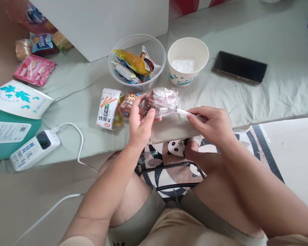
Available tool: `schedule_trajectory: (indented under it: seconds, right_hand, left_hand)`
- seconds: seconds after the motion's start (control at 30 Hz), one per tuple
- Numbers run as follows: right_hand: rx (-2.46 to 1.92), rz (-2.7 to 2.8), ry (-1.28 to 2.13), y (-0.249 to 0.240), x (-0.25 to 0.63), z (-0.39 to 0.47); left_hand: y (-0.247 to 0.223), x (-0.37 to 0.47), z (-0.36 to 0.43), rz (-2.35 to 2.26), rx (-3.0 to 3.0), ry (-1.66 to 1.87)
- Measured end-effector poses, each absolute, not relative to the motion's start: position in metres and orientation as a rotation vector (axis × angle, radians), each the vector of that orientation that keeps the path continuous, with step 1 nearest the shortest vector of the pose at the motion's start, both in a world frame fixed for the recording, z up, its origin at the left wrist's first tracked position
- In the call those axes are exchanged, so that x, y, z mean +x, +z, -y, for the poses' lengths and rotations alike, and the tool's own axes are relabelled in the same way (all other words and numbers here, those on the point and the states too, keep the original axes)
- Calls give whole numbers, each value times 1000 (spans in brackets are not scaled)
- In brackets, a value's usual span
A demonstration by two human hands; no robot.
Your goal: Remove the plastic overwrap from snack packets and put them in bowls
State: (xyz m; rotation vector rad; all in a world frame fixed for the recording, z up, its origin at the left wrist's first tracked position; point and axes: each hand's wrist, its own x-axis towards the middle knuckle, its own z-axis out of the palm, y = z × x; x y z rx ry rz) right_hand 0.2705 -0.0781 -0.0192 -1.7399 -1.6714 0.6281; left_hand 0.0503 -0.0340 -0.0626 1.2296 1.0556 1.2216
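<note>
My left hand (pixel 141 123) is closed around a package wrapped in crinkled clear plastic (pixel 162 100), with reddish-brown contents, just above the table's front edge. My right hand (pixel 213 123) grips a slim white-handled tool (pixel 184 112) that looks like a small craft knife. Its thin dark tip meets the right side of the plastic wrap; whether it pierces the film I cannot tell. Left of the package lie a brown cookie packet (pixel 129 104), a yellow wrapper (pixel 118 114) partly hidden, and a white snack packet (pixel 108 108) with Chinese lettering.
Behind my hands stand a clear plastic bowl (pixel 111 73) of wrapped snacks and a paper tub (pixel 178 77) with clear plastic inside. A phone (pixel 240 67) lies right. A white power bank (pixel 35 150) with a cable, a pink packet (pixel 35 70) and a white board (pixel 110 20) are leftward.
</note>
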Motion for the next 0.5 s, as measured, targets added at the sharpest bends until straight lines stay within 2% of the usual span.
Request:
schedule_trajectory:
  seconds: [0.17, 0.4, 0.5]
  right_hand:
    - [-1939, 1602, 469, -24, 295, 76]
    - [-2084, 1620, 107, -39, 300, 68]
    - [-1893, 1578, 283, -34, 287, 69]
  left_hand:
    - [-61, 48, 32, -1081, 1148, 1264]
    - [-67, 53, 37, -1030, 1159, 1081]
    - [-68, 56, 37, -1009, 1152, 1062]
